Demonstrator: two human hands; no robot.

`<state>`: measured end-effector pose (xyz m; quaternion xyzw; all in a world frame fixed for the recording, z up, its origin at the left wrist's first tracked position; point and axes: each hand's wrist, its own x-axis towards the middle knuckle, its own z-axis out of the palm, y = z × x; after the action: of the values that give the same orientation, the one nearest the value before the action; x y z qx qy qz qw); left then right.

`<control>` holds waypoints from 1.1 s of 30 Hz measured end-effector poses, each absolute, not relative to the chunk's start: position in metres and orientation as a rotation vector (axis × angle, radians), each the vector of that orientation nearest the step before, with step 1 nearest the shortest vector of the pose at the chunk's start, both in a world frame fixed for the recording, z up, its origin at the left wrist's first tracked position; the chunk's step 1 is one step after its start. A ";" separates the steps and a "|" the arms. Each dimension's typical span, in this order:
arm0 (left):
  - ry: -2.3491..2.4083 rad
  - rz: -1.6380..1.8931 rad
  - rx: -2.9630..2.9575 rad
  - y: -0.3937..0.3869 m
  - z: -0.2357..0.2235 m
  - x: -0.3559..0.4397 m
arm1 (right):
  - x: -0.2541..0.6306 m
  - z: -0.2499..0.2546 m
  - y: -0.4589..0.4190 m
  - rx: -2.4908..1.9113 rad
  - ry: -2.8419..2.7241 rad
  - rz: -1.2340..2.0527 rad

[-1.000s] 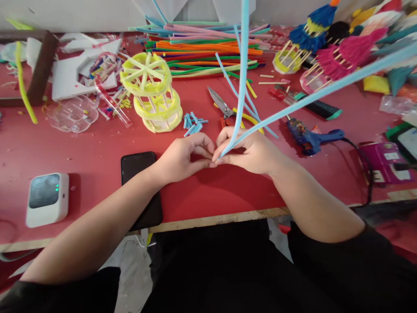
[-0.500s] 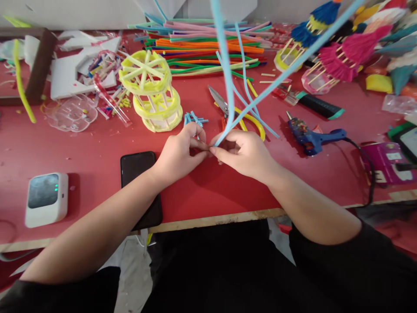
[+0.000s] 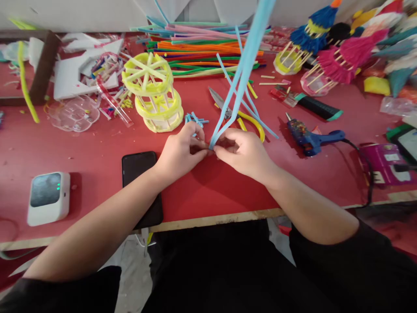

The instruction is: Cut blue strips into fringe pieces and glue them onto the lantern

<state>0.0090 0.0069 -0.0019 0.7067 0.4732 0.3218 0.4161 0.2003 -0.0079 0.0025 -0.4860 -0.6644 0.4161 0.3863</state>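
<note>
Left hand (image 3: pixel 180 152) and right hand (image 3: pixel 249 152) are pinching the blue stems (image 3: pixel 250 52) at their base, fingertips closed, long tops leaning unsupported, so leverage could be twisting them loose.

At one o'clock, the long, pale-blue, fuzzy strips (image 3: pixel 252 48) are running off the top edge; the left hand (image 3: pixel 178 152) and right hand (image 3: pixel 246 151) are hiding their lower ends. The strips are covering part of the yellow-handled metal scissors (image 3: pixel 221 102). Toward nine, the left forearm (image 3: pixel 107 221) is hiding part of a flat black phone (image 3: pixel 138 166). At ten, the left edge is cutting a dark-brown angular frame (image 3: pixel 43 67).
</note>
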 end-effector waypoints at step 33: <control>1.432 0.777 2.148 -0.010 -0.003 0.006 | 0.200 0.001 -0.006 -1.241 -1.894 0.860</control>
<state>0.0058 -0.0105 -0.0029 0.7770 0.5180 0.2811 0.2212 0.1999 -0.0065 0.0012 -0.4797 -0.7318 0.3325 0.3518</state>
